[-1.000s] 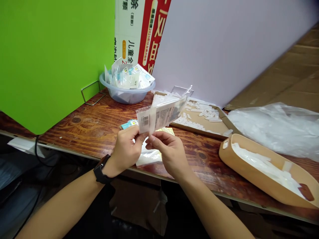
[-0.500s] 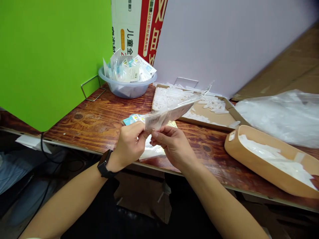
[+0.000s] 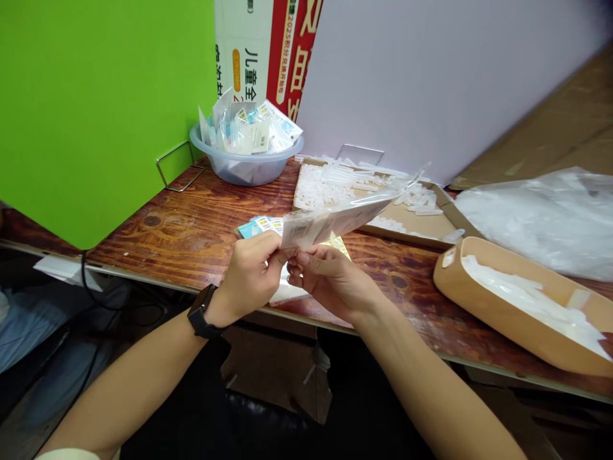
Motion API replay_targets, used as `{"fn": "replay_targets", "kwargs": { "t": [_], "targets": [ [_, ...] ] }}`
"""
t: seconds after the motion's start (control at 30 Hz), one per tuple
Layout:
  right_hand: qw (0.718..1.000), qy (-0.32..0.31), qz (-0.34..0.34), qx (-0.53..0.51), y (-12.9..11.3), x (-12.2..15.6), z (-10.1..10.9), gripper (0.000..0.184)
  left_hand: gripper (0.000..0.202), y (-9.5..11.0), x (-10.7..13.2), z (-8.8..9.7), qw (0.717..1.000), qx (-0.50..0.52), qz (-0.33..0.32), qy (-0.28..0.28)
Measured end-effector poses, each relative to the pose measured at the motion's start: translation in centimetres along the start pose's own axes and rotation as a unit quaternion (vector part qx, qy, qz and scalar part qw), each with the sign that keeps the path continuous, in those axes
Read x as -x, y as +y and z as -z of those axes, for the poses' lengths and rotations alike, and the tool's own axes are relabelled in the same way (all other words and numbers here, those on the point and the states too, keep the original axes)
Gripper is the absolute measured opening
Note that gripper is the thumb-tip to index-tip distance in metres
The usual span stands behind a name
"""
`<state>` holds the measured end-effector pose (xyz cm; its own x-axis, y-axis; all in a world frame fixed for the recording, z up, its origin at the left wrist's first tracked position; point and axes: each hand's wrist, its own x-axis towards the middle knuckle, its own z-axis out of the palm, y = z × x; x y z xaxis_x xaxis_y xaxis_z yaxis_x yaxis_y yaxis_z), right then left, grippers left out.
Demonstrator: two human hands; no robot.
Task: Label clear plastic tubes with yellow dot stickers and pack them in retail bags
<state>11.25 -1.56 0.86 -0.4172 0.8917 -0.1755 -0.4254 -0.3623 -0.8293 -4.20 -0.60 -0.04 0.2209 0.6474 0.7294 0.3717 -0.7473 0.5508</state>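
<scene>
My left hand (image 3: 250, 276) and my right hand (image 3: 330, 281) both pinch the near end of a clear plastic packet (image 3: 335, 220) with a printed label. The packet lies almost flat, its far end pointing right over the table. Under my hands rests a small stack of similar packets and printed cards (image 3: 261, 227) on the wooden table (image 3: 191, 230). A black watch sits on my left wrist.
A pale bowl (image 3: 244, 167) full of filled packets stands at the back. A flat cardboard tray (image 3: 412, 225) holds several small white plastic pieces. A tan oval tray (image 3: 498, 310) with white pieces sits at right, beside a crumpled plastic bag (image 3: 541, 217). Green and white boards stand behind.
The packet has tipped from facing me to lying nearly flat, and it moved slightly right. Both hands kept their pinch on its near end.
</scene>
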Motion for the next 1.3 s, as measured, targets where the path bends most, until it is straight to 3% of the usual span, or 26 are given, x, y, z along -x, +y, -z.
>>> {"fn": "replay_targets", "kwargs": {
  "t": [0.17, 0.33, 0.67, 0.83, 0.97, 1.07, 1.2, 1.3],
  "targets": [
    [0.999, 0.019, -0.004, -0.039, 0.1, 0.1, -0.4, 0.023, 0.024, 0.0, 0.0, 0.0, 0.999, 0.023, 0.021, -0.006],
    [0.997, 0.079, 0.007, -0.02, 0.0, 0.7, -0.9, 0.026, 0.025, -0.1, -0.1, 0.0, 0.999, 0.017, 0.024, -0.019],
    [0.971, 0.176, 0.133, 0.089, 1.5, 1.4, -1.2, 0.031, 0.019, 0.2, 0.1, -0.2, 0.998, -0.007, 0.027, -0.053],
    [0.968, 0.2, 0.133, 0.077, 2.0, 1.6, -1.3, 0.03, 0.016, 0.4, 0.1, -0.9, 1.0, -0.002, -0.021, -0.022],
    [0.959, 0.211, 0.158, 0.105, 2.1, 1.3, -1.0, 0.029, 0.014, 0.5, 0.1, -1.4, 1.0, 0.004, -0.023, -0.014],
    [0.926, 0.238, 0.22, 0.194, 1.9, 1.1, -0.3, 0.025, 0.014, 0.5, 0.0, -1.3, 1.0, 0.016, -0.001, -0.013],
    [0.825, 0.292, 0.324, 0.359, 1.0, 1.3, 0.8, 0.015, 0.011, 0.2, -0.3, -0.7, 0.995, 0.05, 0.088, -0.022],
    [0.775, 0.26, 0.359, 0.452, 0.5, 1.5, 1.2, 0.01, 0.014, 0.1, -0.6, -0.3, 0.974, 0.139, 0.175, -0.043]
  ]
}}
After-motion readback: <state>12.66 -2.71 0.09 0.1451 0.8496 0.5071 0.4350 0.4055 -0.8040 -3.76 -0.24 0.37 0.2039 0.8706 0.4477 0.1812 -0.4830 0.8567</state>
